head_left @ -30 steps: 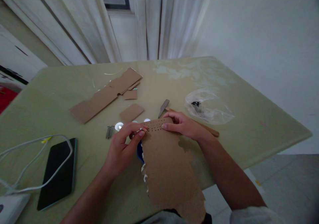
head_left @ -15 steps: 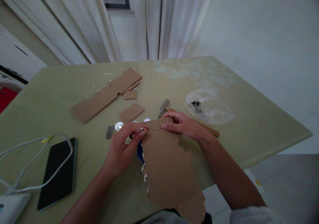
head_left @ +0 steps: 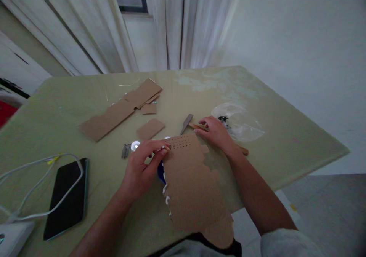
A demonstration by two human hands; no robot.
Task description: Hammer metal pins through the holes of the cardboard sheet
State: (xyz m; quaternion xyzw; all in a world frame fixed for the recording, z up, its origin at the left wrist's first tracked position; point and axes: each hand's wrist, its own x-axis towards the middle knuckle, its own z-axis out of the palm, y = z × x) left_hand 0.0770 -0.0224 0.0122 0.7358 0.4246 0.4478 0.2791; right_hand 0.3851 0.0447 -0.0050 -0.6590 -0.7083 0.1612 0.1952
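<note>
1. At the far left we see a white cable (head_left: 37,165) looped over a dark phone (head_left: 67,198) that lies face up on the table (head_left: 286,142), parked out of the working area.
2. Loose cardboard strips (head_left: 120,110) lie farther back, and a small bundle of nails (head_left: 126,150) sits just left of the hands, close enough to pick from.
3. Our left hand (head_left: 141,169) pinches the upper left edge of the torn cardboard sheet (head_left: 191,184), fingers closed on it, steadying the end with rows of punched holes.
4. Our right hand (head_left: 215,133) rests on the wooden handle of a hammer (head_left: 200,126), fingers curled loosely over it; we cannot tell whether it grips.
5. A clear plastic bag (head_left: 243,125) lies beyond.
6. We read no writing anywhere.
</note>
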